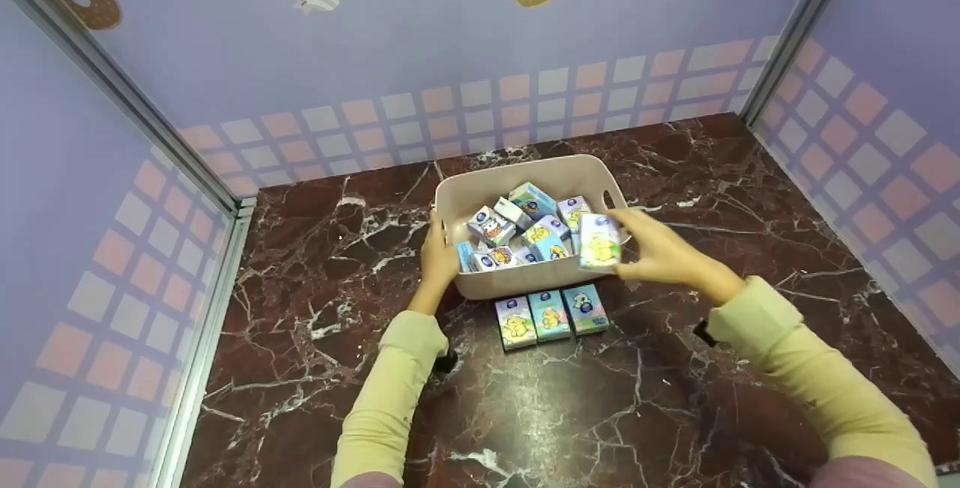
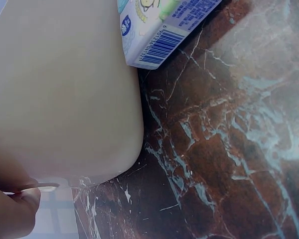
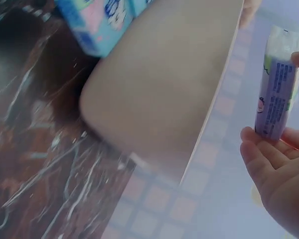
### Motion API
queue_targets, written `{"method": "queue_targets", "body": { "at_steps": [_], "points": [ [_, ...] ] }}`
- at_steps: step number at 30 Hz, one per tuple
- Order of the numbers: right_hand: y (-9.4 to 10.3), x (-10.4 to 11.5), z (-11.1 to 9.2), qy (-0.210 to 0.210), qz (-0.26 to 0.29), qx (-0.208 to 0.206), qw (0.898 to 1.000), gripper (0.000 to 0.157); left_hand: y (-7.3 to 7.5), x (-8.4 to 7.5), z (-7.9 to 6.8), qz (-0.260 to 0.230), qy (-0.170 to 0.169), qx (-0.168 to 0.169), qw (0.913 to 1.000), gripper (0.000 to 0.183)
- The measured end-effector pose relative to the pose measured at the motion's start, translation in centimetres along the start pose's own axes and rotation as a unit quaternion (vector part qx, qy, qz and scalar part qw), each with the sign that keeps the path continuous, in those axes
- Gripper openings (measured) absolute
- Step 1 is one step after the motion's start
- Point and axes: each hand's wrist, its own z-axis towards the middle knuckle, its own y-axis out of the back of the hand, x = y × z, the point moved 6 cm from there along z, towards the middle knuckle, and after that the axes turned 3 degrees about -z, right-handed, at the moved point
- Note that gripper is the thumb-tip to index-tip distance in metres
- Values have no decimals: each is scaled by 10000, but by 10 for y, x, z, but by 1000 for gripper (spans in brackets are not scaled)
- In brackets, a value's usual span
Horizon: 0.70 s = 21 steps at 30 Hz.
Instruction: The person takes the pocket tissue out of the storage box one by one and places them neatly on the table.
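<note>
My right hand (image 1: 656, 249) holds a lilac and white pocket tissue pack (image 1: 599, 243) upright, over the right front corner of a beige plastic bin (image 1: 487, 285). In the right wrist view the pack (image 3: 275, 94) shows its narrow printed side, pinched between thumb and fingers (image 3: 266, 159). At the bin's left end, my left hand (image 1: 439, 255) grips the wall by the handle slot; the left wrist view shows only part of that hand (image 2: 12, 211). Several tissue packs (image 1: 491, 226) lie jumbled inside the bin.
Just in front of the bin, three tissue packs lie side by side: a lilac one (image 1: 515, 323), a teal one (image 1: 550, 315) and a blue one (image 1: 586, 309). The dark red marbled tabletop (image 1: 315, 368) is bounded by lilac panels (image 1: 420, 31) at the back and sides.
</note>
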Motion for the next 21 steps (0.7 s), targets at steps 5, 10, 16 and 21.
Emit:
{"method": "queue_targets", "body": {
  "at_steps": [5,10,16,21],
  "points": [
    [9,-16,-18,-213,-22,-111,9997,80,0,0,1,62,-1,38,10000,64],
    [1,-21,-34,-351,-134,254,9990,81,1,0,1,56,19,7,10000,62],
    [-20,-30,-47,-401,-437,550,9967,82,2,-2,1,60,-84,-24,9999,60],
    [-43,-43,-52,-384,-713,816,9934,82,2,-2,-1,93,-64,-52,9999,61]
  ]
}}
